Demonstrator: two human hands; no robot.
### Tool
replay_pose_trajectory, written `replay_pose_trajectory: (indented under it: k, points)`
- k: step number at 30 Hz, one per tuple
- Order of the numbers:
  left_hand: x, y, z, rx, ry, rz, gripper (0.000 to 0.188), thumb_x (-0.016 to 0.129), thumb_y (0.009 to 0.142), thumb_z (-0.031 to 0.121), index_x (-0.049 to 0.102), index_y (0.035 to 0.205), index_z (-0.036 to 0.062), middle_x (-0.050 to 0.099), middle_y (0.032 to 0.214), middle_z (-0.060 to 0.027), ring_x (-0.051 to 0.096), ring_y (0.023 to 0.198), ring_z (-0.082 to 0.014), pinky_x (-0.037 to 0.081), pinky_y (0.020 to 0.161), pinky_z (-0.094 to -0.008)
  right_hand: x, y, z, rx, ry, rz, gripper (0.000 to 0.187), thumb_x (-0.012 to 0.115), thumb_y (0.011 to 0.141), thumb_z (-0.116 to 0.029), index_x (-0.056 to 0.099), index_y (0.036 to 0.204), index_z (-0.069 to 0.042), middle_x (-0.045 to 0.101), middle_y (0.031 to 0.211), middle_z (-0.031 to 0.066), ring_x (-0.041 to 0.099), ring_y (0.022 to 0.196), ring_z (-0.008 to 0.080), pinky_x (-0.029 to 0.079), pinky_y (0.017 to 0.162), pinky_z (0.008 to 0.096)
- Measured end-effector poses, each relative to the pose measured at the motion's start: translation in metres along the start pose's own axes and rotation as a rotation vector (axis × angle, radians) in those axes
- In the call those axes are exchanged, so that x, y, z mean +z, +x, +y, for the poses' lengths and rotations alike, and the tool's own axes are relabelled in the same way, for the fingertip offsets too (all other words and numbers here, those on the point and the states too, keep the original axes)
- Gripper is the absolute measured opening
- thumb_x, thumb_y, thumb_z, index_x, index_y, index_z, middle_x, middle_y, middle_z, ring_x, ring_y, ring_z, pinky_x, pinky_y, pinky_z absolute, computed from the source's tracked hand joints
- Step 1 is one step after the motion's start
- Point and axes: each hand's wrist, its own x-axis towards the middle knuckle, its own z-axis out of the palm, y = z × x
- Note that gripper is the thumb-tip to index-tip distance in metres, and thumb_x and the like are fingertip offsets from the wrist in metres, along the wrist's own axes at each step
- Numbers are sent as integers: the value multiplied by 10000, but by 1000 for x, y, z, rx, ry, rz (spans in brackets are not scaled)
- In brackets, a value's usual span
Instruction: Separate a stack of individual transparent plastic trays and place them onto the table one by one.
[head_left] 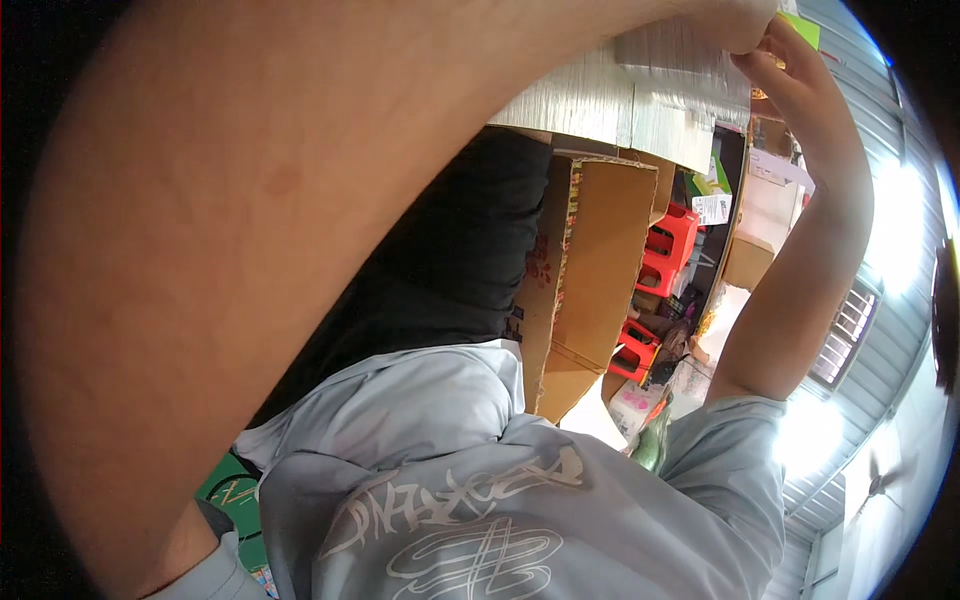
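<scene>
My left hand (738,22) is partly cut off by the upper edge. Its forearm sweeps across from the lower left, and its fingers are hidden. Against it, at the upper right, my right hand (795,62) has its fingers bent and closed; what lies in them, if anything, cannot be made out. Both hands are at the corner of a pale stack wrapped in clear film (675,65). A bright yellow-green piece (803,32) shows just behind the right hand.
An open brown cardboard box (603,255) stands beside my legs, below the wrapped stack. Red plastic stools (672,250) and a green-and-white carton (712,190) are farther right. A barred window (846,330) and a fan (880,482) appear along the right side.
</scene>
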Motion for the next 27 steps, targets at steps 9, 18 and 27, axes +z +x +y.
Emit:
replay_pose_trajectory:
  k: [9, 18, 27]
  points:
    - [1, 5, 1, 5, -2, 32, 404, 632, 837, 269, 687, 1167, 41, 669, 1184, -161, 642, 1105, -289, 513, 906, -379, 0, 3, 6, -22, 56, -11, 489, 651, 842, -297, 572, 1250, -37, 595, 1083, 101, 605, 951, 179, 543, 724, 274]
    - [-5, -1, 5, 1, -1, 38, 400, 623, 851, 252, 675, 1186, 40, 636, 1245, -161, 621, 1134, -276, 501, 934, -371, -2, 4, 10, -47, 2, -4, 433, 639, 876, -283, 566, 1222, -32, 599, 1070, 99, 599, 955, 176, 535, 757, 288]
    - [-9, -2, 8, 15, 127, -53, 549, 540, 914, 261, 470, 1378, -24, 578, 1311, -197, 557, 1214, -301, 455, 1000, -367, -4, 11, 30, -175, -68, 101, 261, 567, 880, -147, 547, 1114, -33, 598, 1027, 111, 577, 940, 184, 488, 813, 321]
